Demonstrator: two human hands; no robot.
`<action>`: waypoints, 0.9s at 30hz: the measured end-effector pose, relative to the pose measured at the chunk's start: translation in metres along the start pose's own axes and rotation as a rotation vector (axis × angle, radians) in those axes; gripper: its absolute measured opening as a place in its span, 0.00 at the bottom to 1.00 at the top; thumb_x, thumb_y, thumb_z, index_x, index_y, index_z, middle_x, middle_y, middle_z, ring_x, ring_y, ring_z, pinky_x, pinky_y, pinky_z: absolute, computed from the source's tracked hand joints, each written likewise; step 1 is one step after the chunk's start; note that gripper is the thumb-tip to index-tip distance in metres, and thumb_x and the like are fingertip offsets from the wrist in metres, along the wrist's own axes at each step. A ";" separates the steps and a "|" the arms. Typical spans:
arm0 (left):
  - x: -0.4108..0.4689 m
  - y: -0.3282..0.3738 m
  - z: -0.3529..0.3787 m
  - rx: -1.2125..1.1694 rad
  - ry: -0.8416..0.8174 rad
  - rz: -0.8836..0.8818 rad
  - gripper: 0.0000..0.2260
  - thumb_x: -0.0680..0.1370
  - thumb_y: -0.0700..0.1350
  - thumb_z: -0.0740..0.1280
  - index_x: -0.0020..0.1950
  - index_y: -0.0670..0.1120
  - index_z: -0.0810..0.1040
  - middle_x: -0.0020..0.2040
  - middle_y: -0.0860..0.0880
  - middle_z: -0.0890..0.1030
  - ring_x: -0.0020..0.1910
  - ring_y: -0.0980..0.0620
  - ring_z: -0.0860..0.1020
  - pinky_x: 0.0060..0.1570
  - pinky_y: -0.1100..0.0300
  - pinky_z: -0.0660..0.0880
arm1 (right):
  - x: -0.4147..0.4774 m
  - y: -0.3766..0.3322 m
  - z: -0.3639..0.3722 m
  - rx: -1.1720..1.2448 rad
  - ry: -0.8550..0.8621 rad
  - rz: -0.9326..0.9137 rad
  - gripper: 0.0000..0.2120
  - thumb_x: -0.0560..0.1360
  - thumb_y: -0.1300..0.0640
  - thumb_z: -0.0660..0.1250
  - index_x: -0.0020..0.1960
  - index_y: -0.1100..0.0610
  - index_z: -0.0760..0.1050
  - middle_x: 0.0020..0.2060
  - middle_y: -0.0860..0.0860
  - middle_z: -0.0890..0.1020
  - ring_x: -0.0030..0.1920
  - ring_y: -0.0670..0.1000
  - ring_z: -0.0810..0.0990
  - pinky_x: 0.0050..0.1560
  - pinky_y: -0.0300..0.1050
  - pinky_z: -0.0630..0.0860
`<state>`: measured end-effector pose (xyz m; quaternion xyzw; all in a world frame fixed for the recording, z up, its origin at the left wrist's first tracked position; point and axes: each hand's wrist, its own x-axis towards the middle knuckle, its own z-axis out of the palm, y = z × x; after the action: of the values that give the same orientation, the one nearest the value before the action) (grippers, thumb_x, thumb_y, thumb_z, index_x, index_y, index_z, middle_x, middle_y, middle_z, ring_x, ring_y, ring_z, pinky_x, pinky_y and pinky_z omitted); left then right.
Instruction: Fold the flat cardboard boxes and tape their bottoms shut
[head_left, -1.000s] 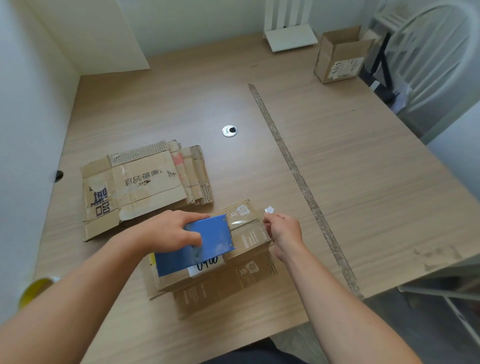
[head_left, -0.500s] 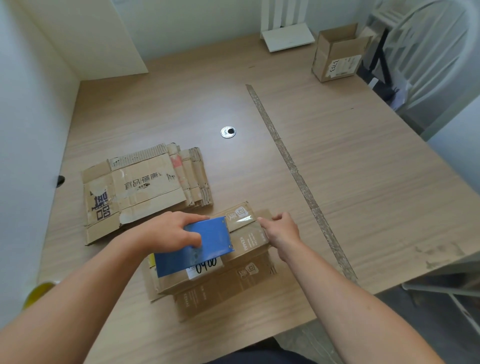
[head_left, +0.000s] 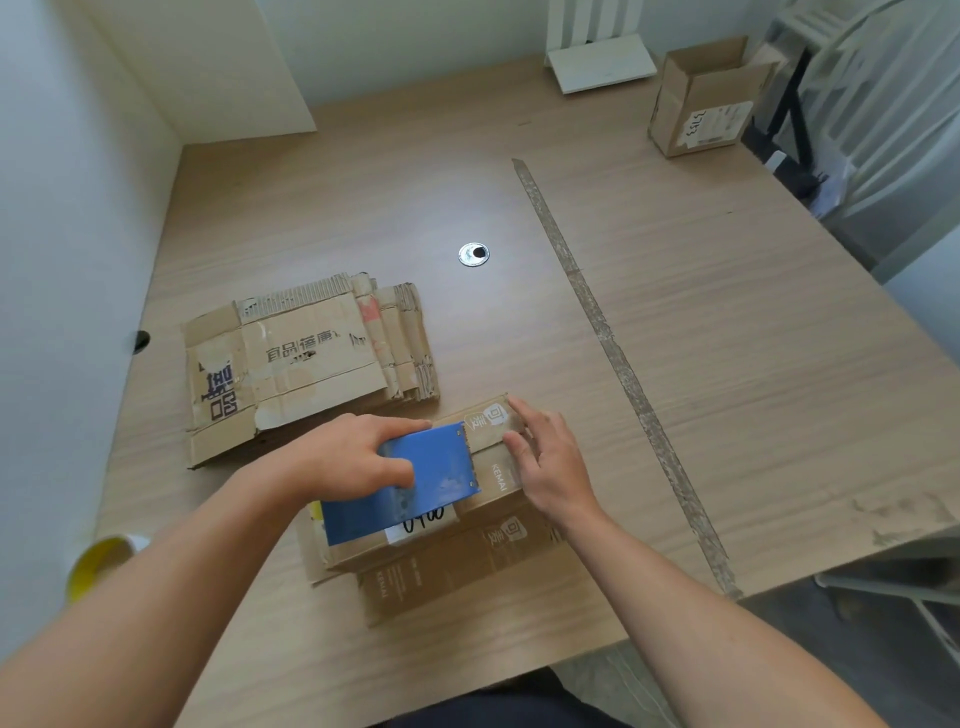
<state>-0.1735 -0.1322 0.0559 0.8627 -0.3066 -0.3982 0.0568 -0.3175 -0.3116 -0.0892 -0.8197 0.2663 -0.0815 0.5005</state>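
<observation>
A folded brown cardboard box (head_left: 488, 551) with "KEMAI" print lies near the table's front edge, bottom flaps up. My left hand (head_left: 345, 457) grips a blue tape dispenser (head_left: 410, 480) that rests on top of the box. My right hand (head_left: 550, 460) lies flat with straight fingers on the box's right end, pressing the tape over the flap. A stack of flat cardboard boxes (head_left: 301, 364) lies just behind, to the left.
A folded open box (head_left: 701, 104) stands at the far right of the wooden table (head_left: 727, 364). A yellow tape roll (head_left: 98, 564) sits at the left edge. A metal cable grommet (head_left: 474, 254) and a long tape strip (head_left: 613, 364) mark the tabletop. White chairs stand at right.
My right hand let go of the pinched tape end and moved left, flattening its fingers onto the box's right end. The left hand and dispenser stayed in place.
</observation>
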 end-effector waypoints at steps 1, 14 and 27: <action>0.000 -0.001 0.000 -0.002 0.003 0.001 0.33 0.65 0.59 0.61 0.71 0.68 0.66 0.57 0.55 0.78 0.51 0.57 0.76 0.50 0.57 0.76 | 0.001 0.004 0.003 -0.010 -0.023 -0.022 0.21 0.81 0.47 0.63 0.73 0.40 0.67 0.55 0.46 0.70 0.60 0.48 0.71 0.64 0.45 0.68; -0.018 -0.018 -0.014 -0.061 -0.008 0.014 0.31 0.65 0.60 0.63 0.69 0.71 0.66 0.57 0.60 0.78 0.52 0.58 0.77 0.51 0.59 0.76 | 0.007 0.016 0.016 -0.001 0.060 -0.047 0.23 0.76 0.27 0.50 0.69 0.28 0.65 0.55 0.43 0.73 0.60 0.49 0.74 0.65 0.55 0.72; -0.053 -0.082 -0.024 -0.129 -0.087 -0.046 0.25 0.64 0.59 0.64 0.59 0.79 0.70 0.52 0.68 0.80 0.50 0.65 0.78 0.55 0.61 0.73 | 0.007 0.012 0.012 0.015 0.048 -0.047 0.17 0.82 0.53 0.63 0.69 0.39 0.73 0.55 0.45 0.75 0.57 0.45 0.75 0.56 0.32 0.67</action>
<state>-0.1432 -0.0389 0.0787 0.8460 -0.2624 -0.4554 0.0899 -0.3110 -0.3104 -0.1058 -0.8198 0.2584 -0.1147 0.4981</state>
